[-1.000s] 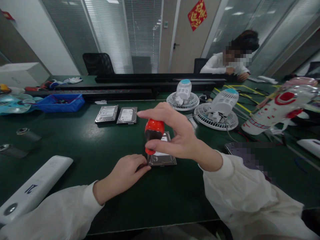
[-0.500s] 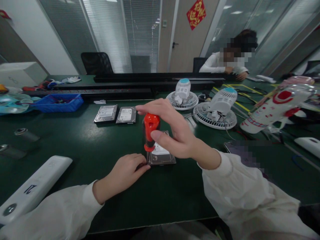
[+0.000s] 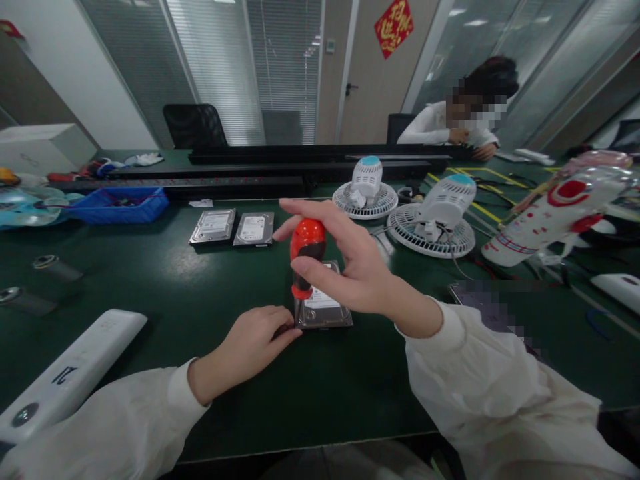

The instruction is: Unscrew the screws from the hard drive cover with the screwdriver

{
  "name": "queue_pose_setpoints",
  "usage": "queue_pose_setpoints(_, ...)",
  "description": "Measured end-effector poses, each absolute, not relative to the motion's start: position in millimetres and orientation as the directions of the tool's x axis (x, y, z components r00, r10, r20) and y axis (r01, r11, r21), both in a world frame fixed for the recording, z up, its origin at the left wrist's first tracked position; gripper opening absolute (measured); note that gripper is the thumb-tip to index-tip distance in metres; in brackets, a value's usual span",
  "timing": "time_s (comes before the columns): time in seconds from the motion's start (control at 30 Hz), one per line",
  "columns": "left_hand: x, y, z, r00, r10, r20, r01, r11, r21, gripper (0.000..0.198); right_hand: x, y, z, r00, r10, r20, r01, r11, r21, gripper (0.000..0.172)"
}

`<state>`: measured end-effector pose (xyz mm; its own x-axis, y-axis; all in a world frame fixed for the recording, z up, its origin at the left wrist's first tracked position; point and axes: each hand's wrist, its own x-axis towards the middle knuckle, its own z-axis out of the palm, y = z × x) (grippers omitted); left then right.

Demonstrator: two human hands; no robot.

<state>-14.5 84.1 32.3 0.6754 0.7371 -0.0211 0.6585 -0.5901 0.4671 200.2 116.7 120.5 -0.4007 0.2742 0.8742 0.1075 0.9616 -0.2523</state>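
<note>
My right hand (image 3: 357, 267) has its thumb and fingers around the handle of a red and black screwdriver (image 3: 309, 248). The screwdriver stands nearly upright, its thin shaft pointing down at the front left corner of a hard drive (image 3: 327, 315). That drive lies flat on the table, label up, partly covered by my right hand. At the same corner, my left hand (image 3: 260, 340) rests on the table with its fingertips closed on the drive's edge. Whether the screwdriver's tip sits in a screw is too small to tell.
Two more hard drives, one (image 3: 213, 225) beside another (image 3: 254, 229), lie farther back. A blue tray (image 3: 120, 205) is at left, with a white device (image 3: 75, 373) nearer. Two fan heads (image 3: 367, 190) (image 3: 435, 227), a bottle (image 3: 540, 217) and a phone (image 3: 480, 307) are right. A person (image 3: 430, 127) sits opposite.
The screwdriver's handle has turned and leans slightly more to the right, so its shaft now shows. My right fingers have shifted around it. My left hand stays at the drive's corner.
</note>
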Motion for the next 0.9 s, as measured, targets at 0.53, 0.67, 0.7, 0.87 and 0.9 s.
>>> queue_pose_setpoints(0.53, -14.5, 83.8, 31.0, 0.670, 0.742, 0.000, 0.661, -0.597, 0.454, 0.018, 203.5, 117.6, 124.0, -0.458, 0.221, 0.861, 0.086, 0.975, -0.204, 0.041)
queue_pose_setpoints(0.67, -15.0, 83.5, 30.7, 0.666, 0.746, 0.001, 0.667, -0.595, 0.448, 0.016, 205.1, 118.1, 126.1, -0.461, 0.201, 0.864, 0.158, 0.977, -0.143, 0.042)
queue_pose_setpoints(0.7, -15.2, 83.8, 30.4, 0.666, 0.746, 0.000, 0.666, -0.595, 0.451, 0.016, 205.8, 117.6, 126.8, -0.474, 0.203, 0.857, 0.161, 0.977, -0.143, 0.042)
queue_pose_setpoints(0.87, -15.8, 85.3, 29.9, 0.673, 0.740, -0.012, 0.658, -0.591, 0.466, 0.017, 206.6, 117.2, 128.9, -0.455, 0.163, 0.875, 0.160, 0.982, -0.100, 0.039)
queue_pose_setpoints(0.9, -15.8, 85.4, 30.1, 0.674, 0.739, -0.011, 0.658, -0.593, 0.465, 0.017, 206.3, 117.4, 129.3, -0.438, 0.163, 0.884, 0.183, 0.979, -0.090, 0.036)
